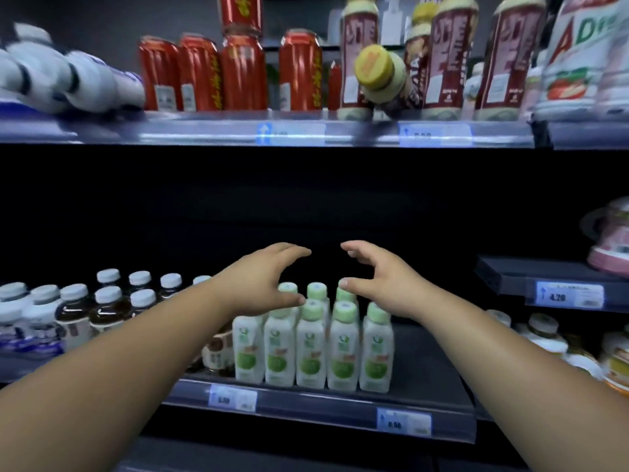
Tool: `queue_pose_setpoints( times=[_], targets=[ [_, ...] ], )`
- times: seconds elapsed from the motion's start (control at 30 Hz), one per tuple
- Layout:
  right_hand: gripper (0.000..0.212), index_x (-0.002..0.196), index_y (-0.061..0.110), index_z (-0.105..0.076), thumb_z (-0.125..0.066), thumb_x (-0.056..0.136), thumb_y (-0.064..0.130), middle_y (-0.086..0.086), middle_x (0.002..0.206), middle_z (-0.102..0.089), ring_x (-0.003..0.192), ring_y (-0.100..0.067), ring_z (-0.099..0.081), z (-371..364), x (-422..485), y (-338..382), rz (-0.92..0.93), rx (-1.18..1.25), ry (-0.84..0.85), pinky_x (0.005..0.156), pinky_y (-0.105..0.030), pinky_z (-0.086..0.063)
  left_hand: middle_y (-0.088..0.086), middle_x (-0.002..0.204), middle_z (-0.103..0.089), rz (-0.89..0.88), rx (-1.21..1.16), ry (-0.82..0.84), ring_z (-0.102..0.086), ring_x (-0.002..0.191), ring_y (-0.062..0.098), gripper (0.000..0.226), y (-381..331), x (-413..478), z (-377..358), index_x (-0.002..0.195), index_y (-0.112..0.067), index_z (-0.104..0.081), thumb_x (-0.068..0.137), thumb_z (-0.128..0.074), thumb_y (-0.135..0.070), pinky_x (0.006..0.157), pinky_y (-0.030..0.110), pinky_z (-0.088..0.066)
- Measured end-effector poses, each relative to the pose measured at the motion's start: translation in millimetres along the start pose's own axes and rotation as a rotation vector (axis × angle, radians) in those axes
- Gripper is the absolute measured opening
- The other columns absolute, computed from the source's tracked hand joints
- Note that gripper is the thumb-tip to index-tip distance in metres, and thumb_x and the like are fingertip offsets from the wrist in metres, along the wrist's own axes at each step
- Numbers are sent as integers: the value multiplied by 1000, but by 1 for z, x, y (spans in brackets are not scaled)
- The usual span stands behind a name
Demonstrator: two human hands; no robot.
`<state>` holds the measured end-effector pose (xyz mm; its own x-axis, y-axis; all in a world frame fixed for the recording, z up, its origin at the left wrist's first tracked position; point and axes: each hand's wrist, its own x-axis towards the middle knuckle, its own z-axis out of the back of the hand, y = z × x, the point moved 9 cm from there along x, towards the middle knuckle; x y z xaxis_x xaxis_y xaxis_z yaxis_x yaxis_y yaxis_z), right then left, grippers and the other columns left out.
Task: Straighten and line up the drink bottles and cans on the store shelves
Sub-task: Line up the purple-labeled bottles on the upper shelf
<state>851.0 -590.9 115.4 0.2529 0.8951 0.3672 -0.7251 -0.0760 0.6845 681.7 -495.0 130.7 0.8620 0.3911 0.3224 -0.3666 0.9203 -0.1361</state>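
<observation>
Several white bottles with green labels and pale green caps (pixel 311 349) stand upright in tidy rows on the lower shelf (pixel 323 400). My left hand (pixel 262 277) hovers just above their left side, fingers spread and curved, holding nothing. My right hand (pixel 377 277) mirrors it above the right side, also empty. On the upper shelf (pixel 204 129) stand red cans (pixel 243 71), one more stacked on top. Beside them are dark red bottles with cream caps (pixel 449 56); one yellow-capped bottle (pixel 383 80) leans tilted toward me.
White bottles (pixel 64 80) lie toppled at the upper left. Dark bottles with white caps (pixel 109 301) fill the lower left. A large white and red bottle (pixel 578 56) stands at the upper right, a pink container (pixel 612 240) on a right shelf, jars (pixel 544 335) below.
</observation>
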Motion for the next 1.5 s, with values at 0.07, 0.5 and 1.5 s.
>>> queue_pose_setpoints(
  times=[0.07,0.5,1.5],
  targets=[
    [68,136,52,-44,-76,76,50,13,142,-48,135,-4,-40,-10,10,35,41,-13,-5,104,-31,-40,-13,154,-31,-5,-40,-43,-41,134,9,84,18,-10,28,149,-42,-26,79,-70,-59,106,29,-40],
    [59,136,38,-53,-76,83,29,16,131,-57,120,5,-51,-108,60,265,255,-241,-128,98,-15,-40,-15,136,-51,-150,-162,-201,-56,112,-1,75,160,-106,197,141,-38,-44,75,-79,-46,94,17,-46],
    [51,131,41,-54,-72,82,42,14,126,-59,115,-5,-54,-331,336,600,567,-634,-243,95,-27,-44,-29,119,-57,-42,73,-357,-54,106,-15,55,531,-200,476,112,-62,-51,67,-81,-51,88,21,-48]
  ],
)
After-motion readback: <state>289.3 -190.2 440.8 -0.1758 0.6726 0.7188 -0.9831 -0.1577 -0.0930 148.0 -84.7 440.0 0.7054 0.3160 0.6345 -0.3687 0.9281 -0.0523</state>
